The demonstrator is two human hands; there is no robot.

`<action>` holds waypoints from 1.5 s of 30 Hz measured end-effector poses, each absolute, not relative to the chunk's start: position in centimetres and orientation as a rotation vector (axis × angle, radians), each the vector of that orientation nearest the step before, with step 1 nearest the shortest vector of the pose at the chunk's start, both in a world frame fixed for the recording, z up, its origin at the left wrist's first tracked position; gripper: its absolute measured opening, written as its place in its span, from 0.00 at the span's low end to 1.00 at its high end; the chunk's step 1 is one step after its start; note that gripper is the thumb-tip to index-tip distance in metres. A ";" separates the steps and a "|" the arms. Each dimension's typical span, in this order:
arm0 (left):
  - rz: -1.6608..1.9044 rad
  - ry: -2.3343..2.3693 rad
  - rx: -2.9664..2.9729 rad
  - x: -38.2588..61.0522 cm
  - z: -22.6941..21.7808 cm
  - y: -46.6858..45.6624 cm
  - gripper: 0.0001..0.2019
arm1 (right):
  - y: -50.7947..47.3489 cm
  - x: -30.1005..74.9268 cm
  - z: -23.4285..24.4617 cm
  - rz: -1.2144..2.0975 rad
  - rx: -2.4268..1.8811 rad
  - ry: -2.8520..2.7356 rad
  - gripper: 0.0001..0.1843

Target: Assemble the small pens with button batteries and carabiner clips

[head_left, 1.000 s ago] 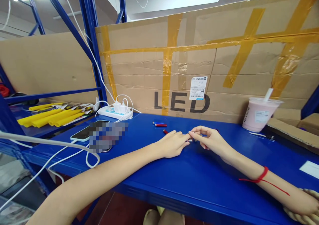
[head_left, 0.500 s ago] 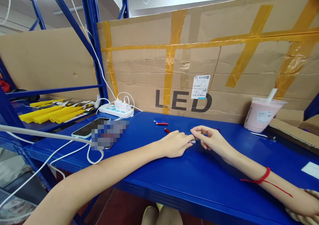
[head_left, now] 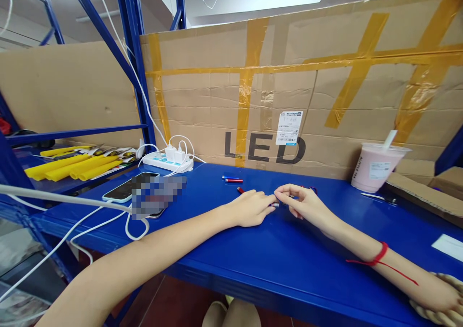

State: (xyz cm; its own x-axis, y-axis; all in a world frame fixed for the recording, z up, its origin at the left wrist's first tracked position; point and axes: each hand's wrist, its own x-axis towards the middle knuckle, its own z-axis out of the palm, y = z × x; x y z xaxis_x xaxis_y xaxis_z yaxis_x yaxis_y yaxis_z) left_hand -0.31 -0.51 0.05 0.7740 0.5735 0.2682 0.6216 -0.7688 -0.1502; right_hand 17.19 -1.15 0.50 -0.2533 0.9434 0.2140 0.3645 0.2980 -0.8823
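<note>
My left hand (head_left: 255, 209) rests palm down on the blue table (head_left: 231, 250). Its fingers are closed on a small lighter (head_left: 275, 204), whose shiny metal end shows below the fingertips; the rest is hidden. Close by on the right, my right hand (head_left: 306, 206) has thumb and forefinger pinched together at the left fingertips. Whatever lies in that pinch is too small to make out. A red tip (head_left: 240, 190) pokes out behind my left hand. Farther back, a red lighter (head_left: 234, 181) lies beside a blue one (head_left: 230, 177). A dark blue piece (head_left: 313, 190) shows partly behind my right hand.
At left are a phone (head_left: 130, 186), a blurred-out item (head_left: 157, 197), white cables and a power strip (head_left: 168, 161). Yellow tubes (head_left: 77, 167) lie beyond the post. On the right stand a pink drink cup (head_left: 376, 170) and an open carton (head_left: 427, 197). Cardboard (head_left: 202, 100) walls the back.
The view has shifted slightly, moving the scene a little to the left. Both hands keep nearly the same pose at the small lighter.
</note>
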 end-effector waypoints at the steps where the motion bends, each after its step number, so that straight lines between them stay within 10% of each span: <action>1: -0.312 -0.931 -2.738 -0.3 0.0 -0.4 0.13 | -1.2 17.2 0.5 0.930 -1.182 -1.786 0.26; 45: -0.399 -0.864 -2.796 -0.4 0.0 -0.7 0.11 | -1.0 17.5 0.1 0.998 -1.152 -1.918 0.24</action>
